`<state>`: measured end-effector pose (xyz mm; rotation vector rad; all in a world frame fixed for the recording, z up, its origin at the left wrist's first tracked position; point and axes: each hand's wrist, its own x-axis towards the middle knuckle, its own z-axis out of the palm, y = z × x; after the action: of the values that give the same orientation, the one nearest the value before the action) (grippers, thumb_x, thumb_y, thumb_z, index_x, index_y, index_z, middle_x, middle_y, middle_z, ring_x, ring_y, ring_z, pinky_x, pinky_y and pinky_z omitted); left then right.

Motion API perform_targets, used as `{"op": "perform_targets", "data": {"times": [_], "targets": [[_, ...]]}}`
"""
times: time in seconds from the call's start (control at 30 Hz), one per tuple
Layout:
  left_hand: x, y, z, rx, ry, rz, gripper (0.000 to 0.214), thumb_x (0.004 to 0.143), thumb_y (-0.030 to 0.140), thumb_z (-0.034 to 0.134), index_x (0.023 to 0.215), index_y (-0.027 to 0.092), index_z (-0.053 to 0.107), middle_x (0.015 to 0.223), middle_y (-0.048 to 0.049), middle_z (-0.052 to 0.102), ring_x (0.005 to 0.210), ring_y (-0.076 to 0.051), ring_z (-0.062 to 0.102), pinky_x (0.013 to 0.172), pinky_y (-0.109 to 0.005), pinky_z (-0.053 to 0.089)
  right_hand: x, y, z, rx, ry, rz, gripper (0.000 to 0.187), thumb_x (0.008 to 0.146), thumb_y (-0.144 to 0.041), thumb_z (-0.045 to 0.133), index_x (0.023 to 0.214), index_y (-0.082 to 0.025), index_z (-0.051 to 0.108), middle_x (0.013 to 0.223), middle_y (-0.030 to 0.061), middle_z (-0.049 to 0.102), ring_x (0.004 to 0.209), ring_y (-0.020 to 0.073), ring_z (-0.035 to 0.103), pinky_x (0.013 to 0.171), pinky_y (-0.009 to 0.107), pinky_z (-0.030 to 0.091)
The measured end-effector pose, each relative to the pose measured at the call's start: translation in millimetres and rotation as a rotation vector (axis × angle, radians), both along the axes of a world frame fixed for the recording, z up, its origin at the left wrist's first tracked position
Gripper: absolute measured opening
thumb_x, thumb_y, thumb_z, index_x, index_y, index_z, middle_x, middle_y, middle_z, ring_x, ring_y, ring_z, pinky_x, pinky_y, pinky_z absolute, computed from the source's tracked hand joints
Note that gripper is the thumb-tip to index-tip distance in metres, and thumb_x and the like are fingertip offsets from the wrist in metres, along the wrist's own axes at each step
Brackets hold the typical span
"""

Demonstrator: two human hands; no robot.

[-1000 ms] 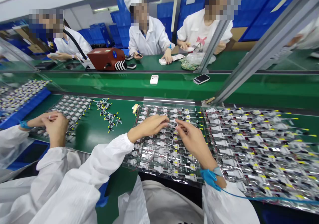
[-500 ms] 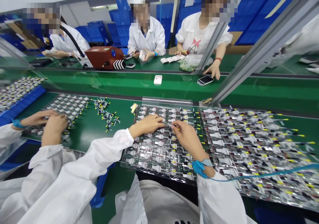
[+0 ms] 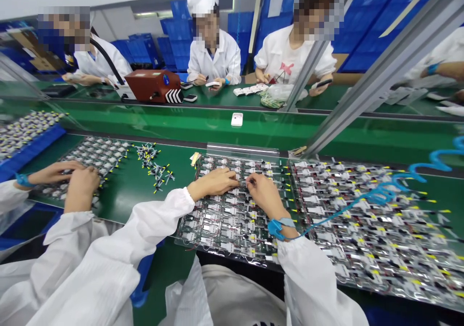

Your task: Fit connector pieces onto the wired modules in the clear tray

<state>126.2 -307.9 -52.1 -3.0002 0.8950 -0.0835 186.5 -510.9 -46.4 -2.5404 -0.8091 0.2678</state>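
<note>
A clear plastic tray [image 3: 180,241] lies before me, filled with rows of small white electronic parts with thin wires and yellow-tipped pieces. Over its back middle rests my left hand [image 3: 217,181], palm down, the fingers bent together at one part; what they grip is hidden. Facing it from the right, my right hand [image 3: 266,193] has thumb and fingertips pinched close to the same spot. Something small and dark shows at those fingertips, too small to name. A blue wrist strap [image 3: 277,228] circles my right wrist.
A second filled tray [image 3: 362,210] adjoins on the right, a coiled blue cord [image 3: 384,193] stretching above it. Left are loose yellow-tipped pieces [image 3: 147,154] and a co-worker's hands [image 3: 81,185] over another tray. A white device [image 3: 237,119] sits on the green belt behind the rail.
My right hand has shifted slightly left, its wrist strap too, and the coiled cord has swung into view. My left hand stays put. A co-worker opposite has lifted a device off the belt.
</note>
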Motion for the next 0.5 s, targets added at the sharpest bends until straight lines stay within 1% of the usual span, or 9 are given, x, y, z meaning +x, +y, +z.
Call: {"op": "perform_targets", "data": {"times": [0.1,0.23,0.33,0.43,0.5], "targets": [[2.3,-1.2,0.4,0.012,0.001,-0.007,0.015,0.099,0.022,0.059,0.11,0.022,0.069,0.104,-0.0082,0.062,0.089,-0.021,0.056,0.075,-0.033,0.041,-0.8,1.5,0.0,0.0,-0.004,0.001,0.018,0.096,-0.021,0.055,0.103,-0.021,0.071,0.104,0.0087,0.072,0.092,0.0227,0.065,0.075,0.029,0.041],[5.3,1.7,-0.4,-0.059,0.011,-0.026,0.013,0.097,0.025,0.062,0.109,0.021,0.067,0.102,-0.008,0.063,0.091,-0.022,0.056,0.078,-0.033,0.043,-2.4,2.6,2.7,-0.001,-0.015,0.007,0.022,0.097,-0.021,0.053,0.107,-0.021,0.072,0.104,0.0097,0.071,0.093,0.0231,0.066,0.076,0.03,0.042],[6.0,4.6,-1.6,-0.104,-0.001,-0.019,0.012,0.097,0.027,0.062,0.107,0.021,0.066,0.104,-0.0081,0.065,0.094,-0.023,0.057,0.081,-0.034,0.043,-3.6,1.7,4.3,0.004,-0.019,0.0,0.026,0.099,-0.02,0.05,0.113,-0.021,0.072,0.108,0.0109,0.071,0.096,0.0235,0.066,0.079,0.03,0.043],[5.0,5.1,-4.4,-0.128,0.006,0.009,0.012,0.1,0.027,0.058,0.106,0.019,0.065,0.103,-0.0084,0.065,0.093,-0.023,0.058,0.081,-0.034,0.044,-3.7,1.3,3.6,0.006,-0.014,-0.013,0.025,0.098,-0.021,0.052,0.113,-0.02,0.073,0.11,0.011,0.07,0.099,0.0239,0.066,0.081,0.03,0.044],[3.3,4.9,-8.3,-0.181,0.027,0.03,0.015,0.102,0.026,0.054,0.109,0.018,0.064,0.101,-0.0083,0.065,0.092,-0.022,0.059,0.082,-0.033,0.045,-3.5,2.5,1.8,0.016,-0.004,-0.013,0.022,0.097,-0.022,0.055,0.11,-0.02,0.073,0.108,0.0102,0.071,0.097,0.0234,0.066,0.081,0.03,0.044]]}}
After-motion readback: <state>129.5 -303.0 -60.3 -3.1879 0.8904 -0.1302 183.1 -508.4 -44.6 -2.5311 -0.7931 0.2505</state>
